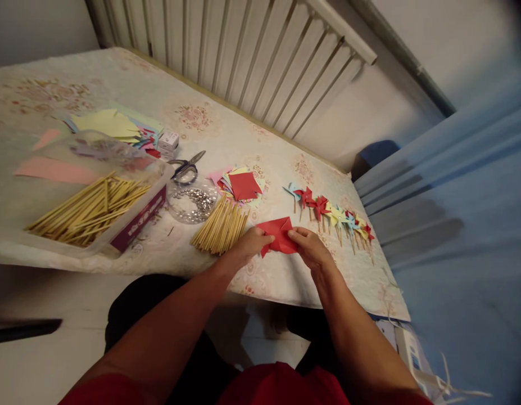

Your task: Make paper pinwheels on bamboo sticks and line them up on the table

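A red paper square (280,235), with its edges partly bent and creased, is held up over the front of the table between both hands. My left hand (255,243) pinches its left side, thumb on top. The right side is gripped by my right hand (309,246), its thumb and fingers closed on the paper. Just left of my left hand lies a bundle of thin wooden sticks (220,228). Behind the paper sits a stack of coloured paper squares (244,185) with a red one on top. Finished-looking paper pinwheels on sticks (320,208) lie in a row to the right.
A clear plastic box (144,216) with more sticks (91,214) stands at the left. Beside it are a round tub of metal pins (193,203), scissors (186,169), small white boxes (168,140) and yellow paper sheets (106,125). A blue curtain (454,225) hangs along the right edge.
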The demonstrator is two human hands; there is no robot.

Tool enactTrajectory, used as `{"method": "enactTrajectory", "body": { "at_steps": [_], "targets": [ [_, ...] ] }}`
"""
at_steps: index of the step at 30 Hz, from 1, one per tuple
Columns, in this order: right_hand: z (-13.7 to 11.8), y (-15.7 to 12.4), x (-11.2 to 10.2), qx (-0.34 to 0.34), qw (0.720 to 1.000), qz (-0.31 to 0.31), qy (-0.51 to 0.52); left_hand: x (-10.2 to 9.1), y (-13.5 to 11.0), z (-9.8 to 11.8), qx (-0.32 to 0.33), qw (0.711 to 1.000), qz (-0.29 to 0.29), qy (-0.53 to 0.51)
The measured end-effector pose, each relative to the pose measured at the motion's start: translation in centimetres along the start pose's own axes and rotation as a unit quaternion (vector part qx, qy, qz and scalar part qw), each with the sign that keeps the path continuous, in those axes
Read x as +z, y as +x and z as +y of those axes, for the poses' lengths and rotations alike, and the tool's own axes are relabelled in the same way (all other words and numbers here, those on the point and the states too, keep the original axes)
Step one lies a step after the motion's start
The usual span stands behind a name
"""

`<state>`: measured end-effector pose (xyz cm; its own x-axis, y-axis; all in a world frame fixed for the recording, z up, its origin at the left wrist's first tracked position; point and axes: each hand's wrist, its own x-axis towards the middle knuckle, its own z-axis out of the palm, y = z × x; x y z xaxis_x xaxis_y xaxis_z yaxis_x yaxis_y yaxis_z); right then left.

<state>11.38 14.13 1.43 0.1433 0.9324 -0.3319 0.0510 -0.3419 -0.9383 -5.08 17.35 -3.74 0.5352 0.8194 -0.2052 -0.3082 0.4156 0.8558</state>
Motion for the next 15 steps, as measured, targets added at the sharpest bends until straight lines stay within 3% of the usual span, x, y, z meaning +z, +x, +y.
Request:
{"method": "enactTrajectory", "body": {
  "at_steps": [4, 10, 13, 15],
  "targets": [
    [0.6, 0.4, 0.7, 0.033, 0.998, -0.050, -0.016, 0.0, 0.3, -0.5, -0.007, 0.997, -0.016, 0.078],
    [1.0, 0.7, 1.3, 0.012, 0.994, -0.003, -0.106, -0.6, 0.6, -0.9, -0.007, 0.984, -0.011, 0.176],
    [1.1, 0.8, 1.1, -0.005, 0.988, 0.002, -0.153, -0.9, 0.8, -1.4, -0.012, 0.987, -0.010, 0.161],
    [1.3, 0.8, 0.9, -0.012, 0.983, 0.002, -0.181, -1.0, 0.9, -1.9, 0.015, 0.996, 0.012, 0.085]
  ]
}}
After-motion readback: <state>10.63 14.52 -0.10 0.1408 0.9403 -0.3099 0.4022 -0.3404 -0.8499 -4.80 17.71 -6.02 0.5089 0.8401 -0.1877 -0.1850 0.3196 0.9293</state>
